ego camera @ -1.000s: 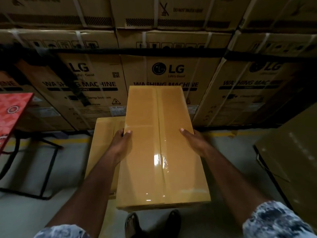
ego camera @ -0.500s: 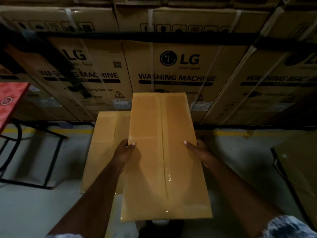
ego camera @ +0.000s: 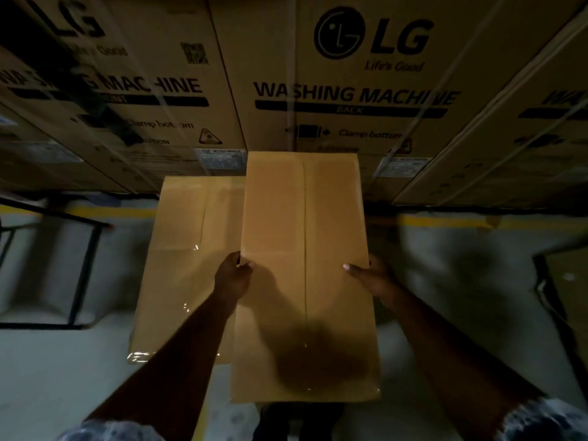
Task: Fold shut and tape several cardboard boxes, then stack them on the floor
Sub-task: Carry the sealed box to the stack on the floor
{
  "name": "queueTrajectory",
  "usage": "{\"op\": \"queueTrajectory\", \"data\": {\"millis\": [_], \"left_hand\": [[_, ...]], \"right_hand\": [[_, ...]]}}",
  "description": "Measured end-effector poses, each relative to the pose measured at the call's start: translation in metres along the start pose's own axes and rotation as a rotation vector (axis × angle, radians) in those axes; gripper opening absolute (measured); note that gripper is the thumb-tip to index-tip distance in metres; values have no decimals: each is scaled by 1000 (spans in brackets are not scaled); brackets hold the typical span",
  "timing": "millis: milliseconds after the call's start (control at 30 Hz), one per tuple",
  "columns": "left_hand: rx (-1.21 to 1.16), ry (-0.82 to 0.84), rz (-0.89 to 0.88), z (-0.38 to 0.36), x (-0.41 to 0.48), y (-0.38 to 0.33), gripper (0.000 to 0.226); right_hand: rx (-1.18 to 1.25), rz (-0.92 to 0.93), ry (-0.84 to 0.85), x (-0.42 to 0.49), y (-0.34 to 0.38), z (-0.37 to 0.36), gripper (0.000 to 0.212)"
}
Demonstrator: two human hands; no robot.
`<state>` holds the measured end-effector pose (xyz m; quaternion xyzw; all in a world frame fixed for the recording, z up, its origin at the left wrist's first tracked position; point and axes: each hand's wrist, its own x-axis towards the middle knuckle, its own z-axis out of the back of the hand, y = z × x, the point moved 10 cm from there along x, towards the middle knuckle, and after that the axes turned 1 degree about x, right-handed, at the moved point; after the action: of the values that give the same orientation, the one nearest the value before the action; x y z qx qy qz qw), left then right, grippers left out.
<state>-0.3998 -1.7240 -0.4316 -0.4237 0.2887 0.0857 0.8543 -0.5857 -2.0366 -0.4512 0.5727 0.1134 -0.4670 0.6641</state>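
bottom centre under the held box [ego camera: 305, 281]: dark shape, too dim to tell. box sits mid frame, smooth brown cardboard, glossy tape seam, shut so contents unseen. left hand [ego camera: 234, 276] & right hand [ego camera: 370, 278] grip its side edges, thumbs on top, other fingers hidden. 2nd taped box [ego camera: 187, 265] just left, partly covered. lg cartons [ego camera: 350, 90] across top, cut off.

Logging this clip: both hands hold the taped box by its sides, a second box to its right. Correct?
No: the head view shows the second box left of the taped box; left hand and right hand do hold its sides.
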Motion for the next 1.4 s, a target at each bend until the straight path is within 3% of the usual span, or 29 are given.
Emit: {"op": "queueTrajectory", "data": {"millis": [100,200,300,400,567,700,967,1100,1400], "left_hand": [[30,5,22,-11,18,6,22],[24,-6,64,-23,31,18,22],[77,-29,79,-32,44,28,25],[218,-73,31,-38,52,27,29],[367,-129,-3,-45,67,34,31],[373,-134,-4,-49,71,42,25],[436,-201,15,-54,76,45,24],[474,-205,20,-57,81,49,29],[495,-207,52,-53,85,56,37]], "right_hand": [[19,-16,-21,30,-22,-6,88],[-16,-47,-11,46,-30,-13,69],[-43,-58,-25,61,-41,-18,79],[-91,-76,-25,76,-55,-23,59],[-114,-64,-36,97,-73,-31,73],[-121,-76,-55,103,-77,-34,51],[-108,-72,-90,116,-90,-38,65],[-82,-81,-74,120,-95,-42,54],[-171,-84,-124,120,-87,-45,62]]}}
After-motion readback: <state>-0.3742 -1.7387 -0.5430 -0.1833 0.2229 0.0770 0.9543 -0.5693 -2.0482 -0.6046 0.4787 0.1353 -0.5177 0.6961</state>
